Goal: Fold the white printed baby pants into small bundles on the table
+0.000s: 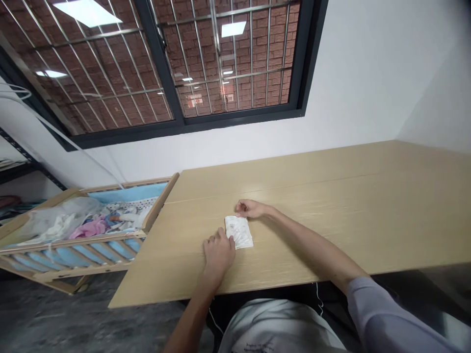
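Note:
A small white folded packet (240, 232) with faint grey print lies flat on the wooden table, its surface creased. Its kind is not clear; it looks soft, like a folded diaper. At its left edge is my left hand (219, 249), fingers curled toward the table and thumb pressed on the packet's side. My right hand (251, 209) is at the far edge, its fingers bent into a pinch at the packet's upper corner. The fingertips of the right hand are partly hidden by the hand itself.
The light wooden table (331, 196) runs along the white wall under a barred window (228, 59). Left of it stands a wooden crib (69, 264) with blue lining, holding clothes and a clear plastic bag (61, 215). A white cable (95, 164) hangs near the crib.

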The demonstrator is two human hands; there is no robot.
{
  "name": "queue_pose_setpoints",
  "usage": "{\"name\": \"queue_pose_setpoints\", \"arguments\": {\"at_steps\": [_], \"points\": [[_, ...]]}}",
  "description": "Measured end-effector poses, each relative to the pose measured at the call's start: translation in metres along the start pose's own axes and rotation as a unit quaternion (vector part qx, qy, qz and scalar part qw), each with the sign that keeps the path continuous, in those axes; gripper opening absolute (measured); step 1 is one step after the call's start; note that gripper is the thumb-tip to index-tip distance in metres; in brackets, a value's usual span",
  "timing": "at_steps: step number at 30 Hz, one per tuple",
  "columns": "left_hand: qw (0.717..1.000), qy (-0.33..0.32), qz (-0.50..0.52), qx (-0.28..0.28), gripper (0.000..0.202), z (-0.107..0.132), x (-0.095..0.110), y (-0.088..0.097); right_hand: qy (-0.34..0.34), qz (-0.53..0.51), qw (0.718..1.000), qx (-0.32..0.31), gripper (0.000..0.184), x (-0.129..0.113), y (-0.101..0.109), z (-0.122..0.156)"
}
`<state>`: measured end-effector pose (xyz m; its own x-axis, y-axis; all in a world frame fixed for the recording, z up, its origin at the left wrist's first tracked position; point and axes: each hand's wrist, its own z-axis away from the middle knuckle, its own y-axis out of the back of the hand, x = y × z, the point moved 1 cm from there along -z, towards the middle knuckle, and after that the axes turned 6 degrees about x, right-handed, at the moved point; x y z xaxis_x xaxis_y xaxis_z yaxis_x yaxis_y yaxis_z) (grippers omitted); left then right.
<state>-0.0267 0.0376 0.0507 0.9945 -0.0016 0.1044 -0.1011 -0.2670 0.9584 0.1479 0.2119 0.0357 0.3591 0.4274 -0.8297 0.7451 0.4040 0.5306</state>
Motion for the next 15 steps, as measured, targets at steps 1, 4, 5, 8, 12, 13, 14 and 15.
{"name": "queue_pose_setpoints", "arguments": {"at_steps": [1,4,5,8,12,13,14,15], "points": [[0.999,-0.010,-0.005,0.036,0.034,0.005,0.003,0.001,0.023,0.025,0.999,0.016,0.042,-0.009,0.000,0.005],[0.989,-0.073,0.027,0.123,0.048,0.024,0.015,-0.003,0.107,0.117,0.987,0.016,0.048,-0.045,-0.006,0.025],[0.985,-0.098,0.046,0.133,0.053,0.031,0.020,-0.007,0.137,0.146,0.980,-0.004,0.050,-0.058,-0.010,0.033],[0.978,-0.143,0.078,0.131,0.059,0.051,0.031,-0.024,0.213,0.199,0.953,-0.085,0.056,-0.088,-0.029,0.058],[0.978,-0.166,0.079,0.094,0.053,0.064,0.035,-0.041,0.237,0.209,0.931,-0.182,0.060,-0.093,-0.049,0.080],[0.978,-0.170,0.079,0.089,0.053,0.064,0.035,-0.043,0.227,0.209,0.930,-0.200,0.059,-0.089,-0.051,0.082],[0.978,-0.172,0.079,0.086,0.054,0.065,0.034,-0.044,0.216,0.209,0.930,-0.213,0.058,-0.084,-0.052,0.083],[0.978,-0.172,0.080,0.086,0.055,0.064,0.033,-0.044,0.209,0.207,0.930,-0.221,0.058,-0.079,-0.051,0.083]]}}
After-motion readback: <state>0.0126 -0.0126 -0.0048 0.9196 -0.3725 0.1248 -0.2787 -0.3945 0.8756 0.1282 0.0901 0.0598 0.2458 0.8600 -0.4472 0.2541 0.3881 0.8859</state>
